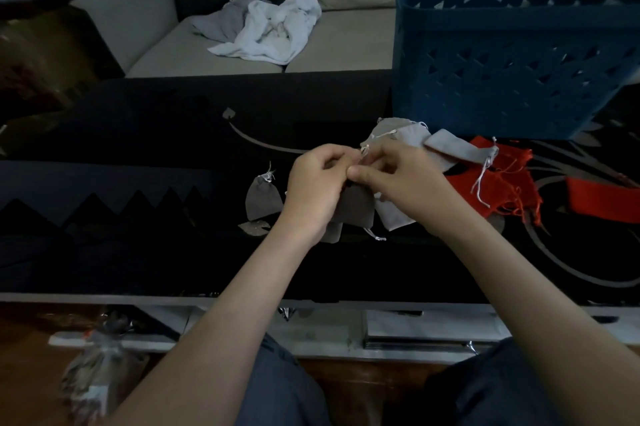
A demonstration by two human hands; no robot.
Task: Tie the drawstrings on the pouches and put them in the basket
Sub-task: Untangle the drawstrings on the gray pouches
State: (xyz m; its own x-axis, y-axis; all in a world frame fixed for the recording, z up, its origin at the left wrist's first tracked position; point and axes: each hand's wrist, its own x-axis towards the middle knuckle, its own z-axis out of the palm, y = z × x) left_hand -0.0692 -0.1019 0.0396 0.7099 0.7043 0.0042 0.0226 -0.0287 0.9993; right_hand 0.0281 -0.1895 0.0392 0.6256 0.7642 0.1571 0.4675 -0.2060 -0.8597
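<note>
Hidden: mouth of the dark grey pouch (356, 209) is covered by both hands; its lower body hangs below them, over the table (138, 148); basket interior cannot be seen past its wall; right edge of the basket is cut off by the frame.
Left hand (317, 183): fingers curled, tips pinching the white drawstring (364, 150) at the pouch mouth.
Right hand (405, 186): fingers curled, pinching the same drawstring; touching the left hand at the fingertips.
Tied pouch (263, 198): one, grey, neck gathered; lies on the table at 9 o'clock from the left hand, just beside it.
Light grey pouch (393, 219): one, flat, partly under the right wrist.
Grey pile (446, 148): at 1 o'clock from the right hand; overlapping pouches, two or three, exact count cannot be told.
Red pile (502, 190): at 3 o'clock from the right hand; frayed red pouches overlapping, count unclear; a grey pouch's white strings trail across it.
Basket (502, 72): one, blue plastic, triangular cut-outs; at 1 to 2 o'clock from the hands, on the table's far right.
Sofa (156, 44): at 12 o'clock beyond the table; a crumpled white cloth (277, 27) on its seat.
Writing: flat pale items (433, 325) under the table's near edge; too dim to read.
</note>
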